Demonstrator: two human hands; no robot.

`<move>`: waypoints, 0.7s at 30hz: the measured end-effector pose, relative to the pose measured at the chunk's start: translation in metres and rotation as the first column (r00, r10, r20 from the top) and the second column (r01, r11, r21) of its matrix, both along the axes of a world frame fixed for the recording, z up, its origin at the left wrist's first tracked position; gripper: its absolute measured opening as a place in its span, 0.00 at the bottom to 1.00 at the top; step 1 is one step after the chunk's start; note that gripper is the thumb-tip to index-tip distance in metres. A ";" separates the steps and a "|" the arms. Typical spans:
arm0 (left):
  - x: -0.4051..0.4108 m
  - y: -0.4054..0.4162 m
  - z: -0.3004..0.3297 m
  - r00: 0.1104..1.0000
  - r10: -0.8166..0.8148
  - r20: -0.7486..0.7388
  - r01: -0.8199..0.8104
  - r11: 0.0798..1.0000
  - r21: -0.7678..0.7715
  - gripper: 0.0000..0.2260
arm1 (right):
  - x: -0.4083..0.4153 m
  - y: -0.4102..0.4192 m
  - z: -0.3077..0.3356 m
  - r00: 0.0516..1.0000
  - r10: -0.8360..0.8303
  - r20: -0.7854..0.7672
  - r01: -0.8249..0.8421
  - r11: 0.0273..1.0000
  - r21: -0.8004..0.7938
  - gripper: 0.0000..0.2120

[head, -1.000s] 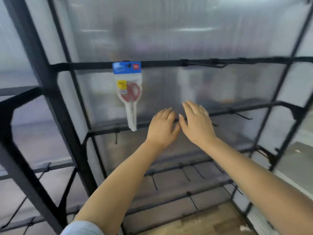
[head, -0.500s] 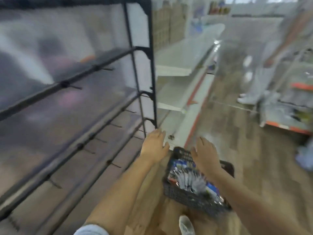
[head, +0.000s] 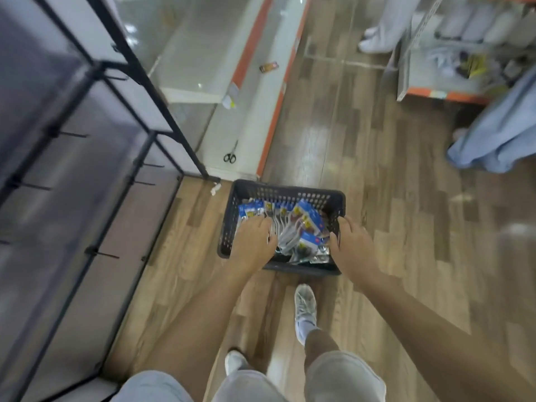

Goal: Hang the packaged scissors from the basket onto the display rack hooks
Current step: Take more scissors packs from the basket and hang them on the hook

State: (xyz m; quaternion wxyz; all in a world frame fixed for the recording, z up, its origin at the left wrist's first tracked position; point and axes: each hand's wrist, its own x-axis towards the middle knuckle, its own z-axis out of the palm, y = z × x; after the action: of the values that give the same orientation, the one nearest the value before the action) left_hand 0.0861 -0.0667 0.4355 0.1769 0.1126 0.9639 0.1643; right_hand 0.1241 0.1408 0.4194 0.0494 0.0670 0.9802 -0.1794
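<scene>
The display rack [head: 87,158] fills the left side, black frame with translucent panels, several short black hooks [head: 74,135] jutting from its bars; one second ago the view faced it squarely with one packet already hung, and now the view looks straight down at the wooden floor [head: 391,198]; one white low shelf with an orange edge [head: 261,91] runs along the far side, a loose pair of scissors [head: 230,156] lying on its lower ledge; one dark basket [head: 290,190] sits on the floor at centre, just right of the rack's foot, where half a second ago it was only coming into sight beneath the hands; inside it lie the packaged scissors [head: 301,224], blue-headed packets heaped together, too overlapped and blurred to count; two hands are at the basket, both lower than before; the left hand [head: 253,242] reaches in at the left, fingers spread and resting on the packets, whether it grips one I cannot tell; the right hand [head: 352,245] curls its fingers over the basket's right rim.
</scene>
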 end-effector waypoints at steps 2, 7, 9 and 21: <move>-0.012 0.011 -0.026 0.999 0.005 0.045 -0.004 1.000 -0.008 0.19 | -0.013 0.016 -0.024 0.998 0.005 0.062 -0.005 1.000 -0.009 0.18; -0.039 0.028 -0.103 0.993 -0.037 0.112 0.044 0.997 -0.064 0.11 | -0.036 0.039 -0.096 0.984 0.014 0.175 -0.008 0.999 -0.032 0.19; -0.047 0.033 -0.134 0.986 -0.069 0.153 0.082 0.993 -0.084 0.12 | -0.041 0.041 -0.132 0.977 -0.011 0.212 0.022 0.999 -0.050 0.20; -0.089 0.062 -0.386 0.952 -0.053 0.301 0.052 0.999 0.012 0.18 | -0.078 0.035 -0.397 0.932 -0.119 0.343 0.166 0.980 -0.110 0.22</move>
State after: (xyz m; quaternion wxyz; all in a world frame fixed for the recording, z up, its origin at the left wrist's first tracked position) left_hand -0.0030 -0.0043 0.0498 0.3258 0.1123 0.9219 0.1769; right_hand 0.0457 0.1757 0.0224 0.2068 0.1641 0.9354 -0.2354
